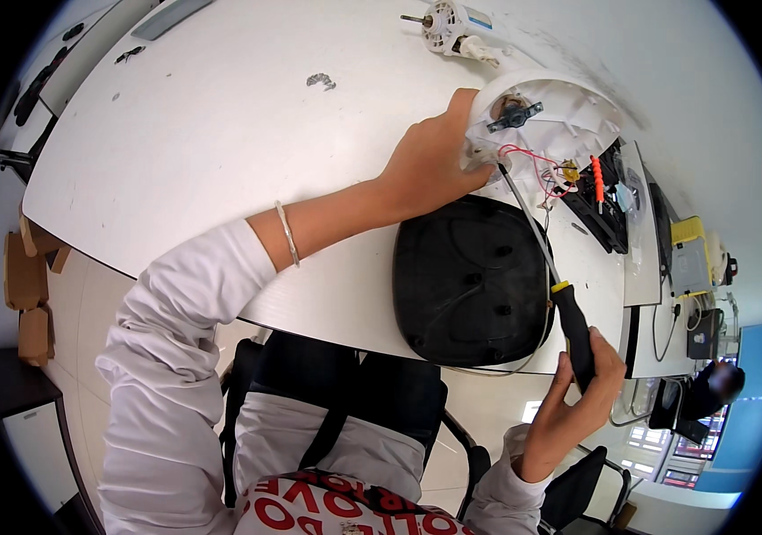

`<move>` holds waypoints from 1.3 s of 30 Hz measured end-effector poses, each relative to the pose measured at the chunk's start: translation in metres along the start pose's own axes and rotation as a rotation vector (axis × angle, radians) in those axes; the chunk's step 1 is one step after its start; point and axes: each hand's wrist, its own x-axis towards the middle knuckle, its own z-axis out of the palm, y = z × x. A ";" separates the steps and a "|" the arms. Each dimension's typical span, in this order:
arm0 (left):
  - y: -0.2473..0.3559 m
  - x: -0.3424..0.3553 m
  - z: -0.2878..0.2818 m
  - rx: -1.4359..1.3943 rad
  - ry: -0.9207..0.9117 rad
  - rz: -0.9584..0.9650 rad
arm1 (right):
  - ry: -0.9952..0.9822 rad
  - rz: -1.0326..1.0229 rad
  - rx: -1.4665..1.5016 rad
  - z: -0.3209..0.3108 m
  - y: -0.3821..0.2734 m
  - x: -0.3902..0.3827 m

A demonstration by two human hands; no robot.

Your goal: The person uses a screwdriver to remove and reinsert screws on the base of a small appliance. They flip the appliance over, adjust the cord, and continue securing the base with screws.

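Note:
A white plastic housing (577, 102) with a dark fitting, red wires and a small yellow component is gripped at its left edge by my left hand (430, 152). My right hand (586, 383) is closed on the black handle of a long screwdriver (573, 321); its shaft reaches up to the housing near my left fingers, where I cannot tell if the tip touches. Below the housing lies a black plastic base (457, 285) with several posts. A thin pale cable runs across the base.
A white motor (448, 27) sits at the back of the white table (203, 134). A black toolbox (613, 227) and orange-handled tool (598, 178) lie right. Beyond are a yellow-grey case (693, 254) and a seated person (711, 392). Cardboard boxes (24, 285) stand left on the floor.

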 end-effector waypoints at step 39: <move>0.003 0.000 0.000 -0.008 -0.021 -0.044 | -0.298 0.450 0.494 0.013 0.001 -0.012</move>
